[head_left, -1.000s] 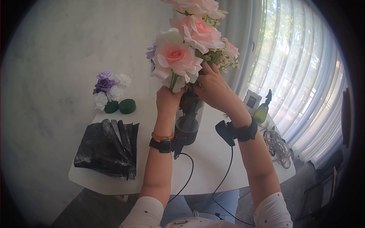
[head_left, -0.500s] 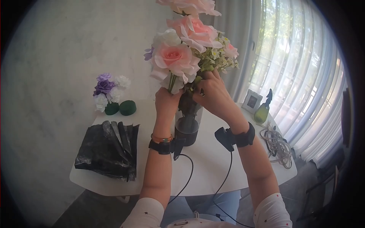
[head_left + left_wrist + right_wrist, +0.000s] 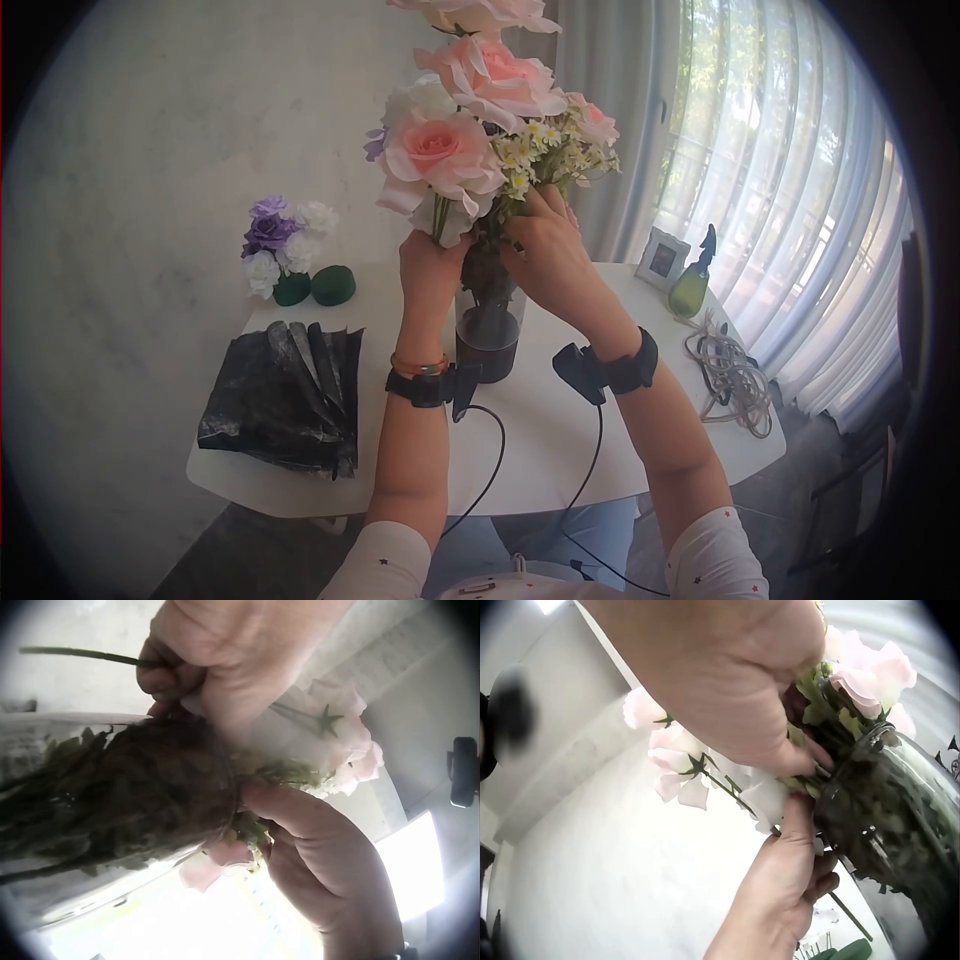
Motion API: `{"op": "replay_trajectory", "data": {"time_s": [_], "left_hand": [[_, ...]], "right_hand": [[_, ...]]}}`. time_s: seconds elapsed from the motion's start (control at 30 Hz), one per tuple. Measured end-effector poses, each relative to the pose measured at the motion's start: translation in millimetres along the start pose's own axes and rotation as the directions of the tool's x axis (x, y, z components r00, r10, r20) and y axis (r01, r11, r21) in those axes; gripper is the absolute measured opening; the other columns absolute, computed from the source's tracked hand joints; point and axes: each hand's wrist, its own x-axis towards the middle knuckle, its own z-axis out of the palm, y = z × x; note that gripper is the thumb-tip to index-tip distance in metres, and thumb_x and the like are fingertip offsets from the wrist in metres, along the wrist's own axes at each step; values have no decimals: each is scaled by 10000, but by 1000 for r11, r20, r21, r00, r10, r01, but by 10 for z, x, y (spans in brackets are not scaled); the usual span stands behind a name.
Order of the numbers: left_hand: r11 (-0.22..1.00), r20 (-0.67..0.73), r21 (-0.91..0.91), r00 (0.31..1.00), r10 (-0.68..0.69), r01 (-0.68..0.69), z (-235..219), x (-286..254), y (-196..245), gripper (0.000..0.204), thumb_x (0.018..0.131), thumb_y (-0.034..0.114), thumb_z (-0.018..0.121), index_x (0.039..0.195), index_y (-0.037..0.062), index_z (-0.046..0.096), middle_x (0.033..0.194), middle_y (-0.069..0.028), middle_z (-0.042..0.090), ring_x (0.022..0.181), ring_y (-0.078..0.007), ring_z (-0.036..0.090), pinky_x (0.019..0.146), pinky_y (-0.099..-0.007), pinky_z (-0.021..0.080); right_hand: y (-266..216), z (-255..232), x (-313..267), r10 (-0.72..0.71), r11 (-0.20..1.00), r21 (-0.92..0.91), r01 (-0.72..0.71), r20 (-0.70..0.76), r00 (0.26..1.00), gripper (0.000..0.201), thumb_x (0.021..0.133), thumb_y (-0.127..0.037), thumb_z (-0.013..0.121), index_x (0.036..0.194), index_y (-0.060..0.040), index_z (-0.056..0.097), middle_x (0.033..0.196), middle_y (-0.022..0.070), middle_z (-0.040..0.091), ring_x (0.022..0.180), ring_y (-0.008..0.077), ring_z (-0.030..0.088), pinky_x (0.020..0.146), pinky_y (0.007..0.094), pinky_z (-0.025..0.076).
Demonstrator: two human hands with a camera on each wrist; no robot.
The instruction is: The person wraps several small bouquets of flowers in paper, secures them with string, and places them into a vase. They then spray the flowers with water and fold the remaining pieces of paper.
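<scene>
A tall bouquet of artificial flowers stands in a glass vase (image 3: 488, 335) whose inside is packed with dark leaves and stems. My left hand (image 3: 432, 268) grips a cut green stem (image 3: 82, 654) beside the vase mouth; its tail sticks out past the fingers, outside the glass. Above that hand sit a pink rose (image 3: 437, 150) and white petals. On the vase's other side, my right hand (image 3: 552, 250) holds leafy stems just at the rim, under a cluster of small daisies (image 3: 530, 150). Its fingertips are partly hidden among the leaves. Larger pink roses (image 3: 495, 75) rise higher.
Left on the white table (image 3: 400, 480) lie crumpled black wrapping sheets (image 3: 280, 400). Behind them are purple and white flowers (image 3: 275, 235) and a green foam block (image 3: 333, 285). At right stand a photo frame (image 3: 662, 258), a green spray bottle (image 3: 688, 290) and coiled cable (image 3: 730, 380).
My right hand has shifted slightly left and down at the stems. The daisy cluster has swung out into fuller view, and the bouquet sits a little further left. My left hand keeps its grip.
</scene>
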Motion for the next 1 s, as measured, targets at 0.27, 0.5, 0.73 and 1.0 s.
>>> {"op": "replay_trajectory", "data": {"time_s": [0.27,0.5,0.73,1.0], "left_hand": [[1000,9,15,1000,1,-2,0,-2,31,355,758,272,651,868,-66,639,749,-237,654,801,-373,661,672,-402,495],[1000,-9,-9,1000,13,-13,51,-20,9,372,762,292,641,914,-47,636,768,-233,658,822,-385,655,690,-401,494],[997,69,-12,995,73,-73,28,-89,144,397,779,253,640,1077,-2,580,993,-225,642,957,-369,618,786,-398,470],[962,157,121,962,224,-244,-49,-86,172,406,787,219,634,1112,-10,553,1029,-195,622,965,-380,574,832,-418,443]], "right_hand": [[14,-36,-37,18,995,94,-15,-28,999,123,704,-76,680,758,21,625,919,140,514,942,321,461,823,413,412],[-203,-310,-242,111,979,190,-77,-175,978,85,797,-43,635,798,29,590,918,132,527,900,319,474,786,389,420],[-414,-562,-497,213,836,523,-163,-36,976,74,824,-41,609,854,26,601,933,118,563,883,291,544,783,363,443],[-286,-626,-553,237,770,622,-143,-70,969,72,825,-25,598,855,40,607,916,108,594,793,247,589,721,319,467]]}}
